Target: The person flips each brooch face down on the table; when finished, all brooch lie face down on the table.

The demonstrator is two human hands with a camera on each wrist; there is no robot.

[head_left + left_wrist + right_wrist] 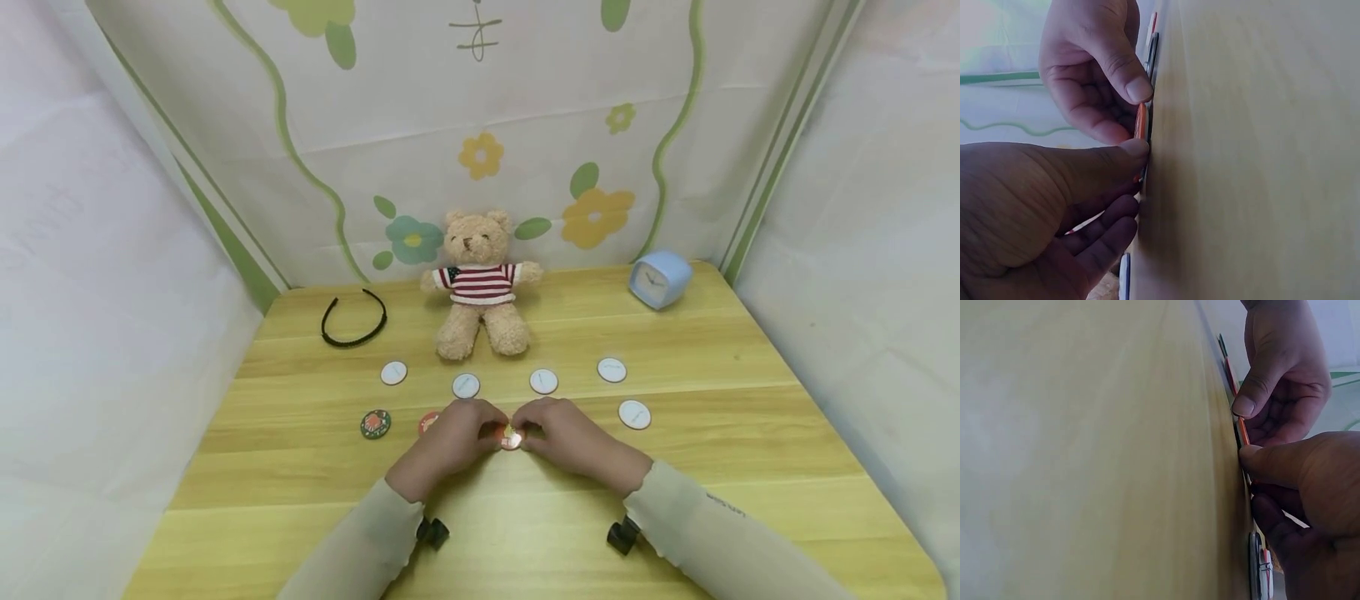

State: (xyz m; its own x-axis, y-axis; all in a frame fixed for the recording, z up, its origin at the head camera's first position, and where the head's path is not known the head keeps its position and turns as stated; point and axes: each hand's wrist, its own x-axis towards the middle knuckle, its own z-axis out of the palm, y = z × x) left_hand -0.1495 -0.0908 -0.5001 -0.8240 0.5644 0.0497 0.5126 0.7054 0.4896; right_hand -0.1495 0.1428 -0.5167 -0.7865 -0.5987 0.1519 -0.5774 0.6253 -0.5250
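Note:
In the head view, a small orange-red round badge [512, 437] with a pale and yellow picture lies at the front middle of the wooden table. My left hand [461, 429] pinches its left edge, and my right hand [562, 433] pinches the right edge. Both wrist views show the badge [1140, 122] edge-on, low at the tabletop, between the two thumbs. Partly covered by my left hand is a red round badge [428, 422]. Farther left lies a green-rimmed badge [375, 424], picture side up.
Several white-faced discs [543, 382] lie spread beyond and right of my hands. Against the back wall sits a teddy bear [480, 283] in a striped shirt. A black headband [354, 342] is at back left, a blue clock [660, 279] at back right.

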